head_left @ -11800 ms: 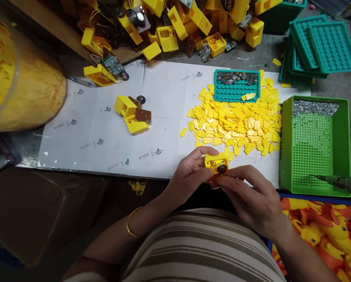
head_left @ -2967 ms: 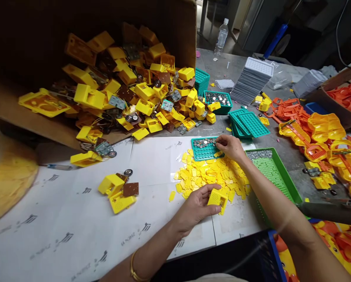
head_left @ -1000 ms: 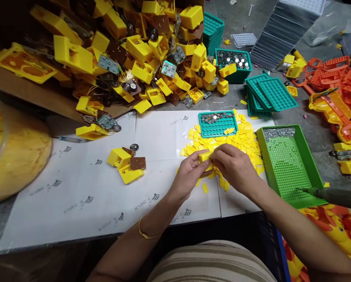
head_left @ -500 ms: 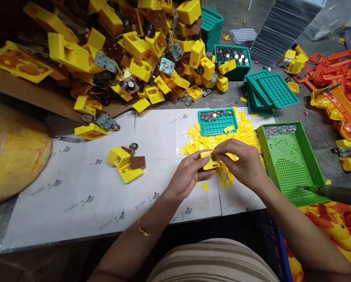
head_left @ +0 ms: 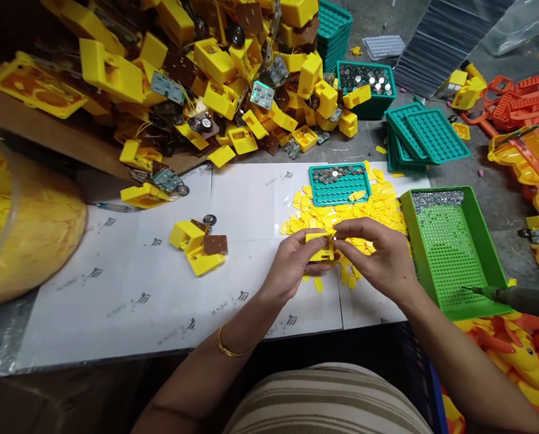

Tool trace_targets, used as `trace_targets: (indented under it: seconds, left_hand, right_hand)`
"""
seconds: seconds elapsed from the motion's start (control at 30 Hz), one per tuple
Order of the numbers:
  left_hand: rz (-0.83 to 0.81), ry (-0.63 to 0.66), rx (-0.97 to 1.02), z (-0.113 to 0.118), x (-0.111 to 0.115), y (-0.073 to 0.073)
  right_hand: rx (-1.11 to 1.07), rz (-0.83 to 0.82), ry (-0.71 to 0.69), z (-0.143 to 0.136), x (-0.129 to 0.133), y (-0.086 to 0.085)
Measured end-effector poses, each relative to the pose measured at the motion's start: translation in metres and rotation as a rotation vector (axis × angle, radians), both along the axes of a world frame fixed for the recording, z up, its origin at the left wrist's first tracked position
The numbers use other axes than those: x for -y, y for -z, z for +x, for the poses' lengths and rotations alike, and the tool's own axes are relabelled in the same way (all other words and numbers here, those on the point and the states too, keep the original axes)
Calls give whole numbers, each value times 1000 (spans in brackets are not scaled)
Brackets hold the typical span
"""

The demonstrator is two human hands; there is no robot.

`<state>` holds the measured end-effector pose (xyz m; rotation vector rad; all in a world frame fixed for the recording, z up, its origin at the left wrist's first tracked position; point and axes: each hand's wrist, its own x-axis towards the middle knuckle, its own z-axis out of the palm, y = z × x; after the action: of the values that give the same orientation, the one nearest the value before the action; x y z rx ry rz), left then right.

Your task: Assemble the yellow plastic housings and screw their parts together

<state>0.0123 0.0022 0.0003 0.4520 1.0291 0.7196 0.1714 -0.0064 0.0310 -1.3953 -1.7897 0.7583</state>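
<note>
Above near edge of desk, in front of torso: yellow case, left hand grip clenched round it, thumb over face. Right hand grip seems to pinch small bright piece at case's right side; identity unclear. Risks: loose pinch or case tilt could drop piece into yellow tabs below, hard to spot. Left thumb may block seating. Beyond: teal tray, metal discs loose; forearm bump could scatter them.
</note>
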Motion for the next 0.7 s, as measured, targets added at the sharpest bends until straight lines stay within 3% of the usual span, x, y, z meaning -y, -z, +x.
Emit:
trace_targets:
  seconds: [0.23,0.43,0.57,0.7]
  left_hand:
    - [3,-14,108,2,2,0]
    - [43,-27,28,0,3,3]
    - [97,-12,-35,0,5,2]
    - [179,70,-56,0,8,-2]
  right_hand:
    - [366,151,-27,-8,2,4]
    - [546,173,-77,-11,3,6]
    - [559,78,-202,-2,-3,-2]
    - [251,-227,-281,11,-11,-13]
